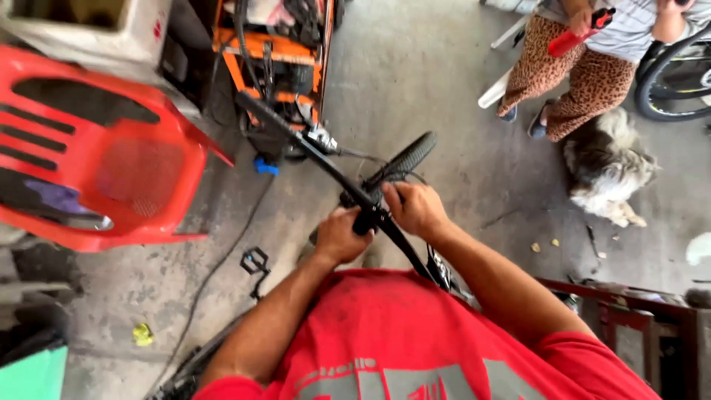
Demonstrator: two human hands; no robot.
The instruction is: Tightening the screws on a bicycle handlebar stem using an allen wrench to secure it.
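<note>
Grey concrete floor (444, 89) lies under hands (378, 222) gripping handlebar (296, 141).

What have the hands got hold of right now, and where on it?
Both the left hand and right hand grip the black bicycle handlebar at its middle, by the stem clamp.

Informal bicycle repair workshop, garage-like. Stained grey concrete floor (444, 81); orange-framed machine on wheels (278, 52) at upper centre; black bicycle handlebar (326, 167) and knobbly black front tyre (404, 159) mid-frame; loose black pedal (254, 261) on the floor; second bicycle wheel (670, 78) upper right; red plastic chair (104, 163) at left.
</note>
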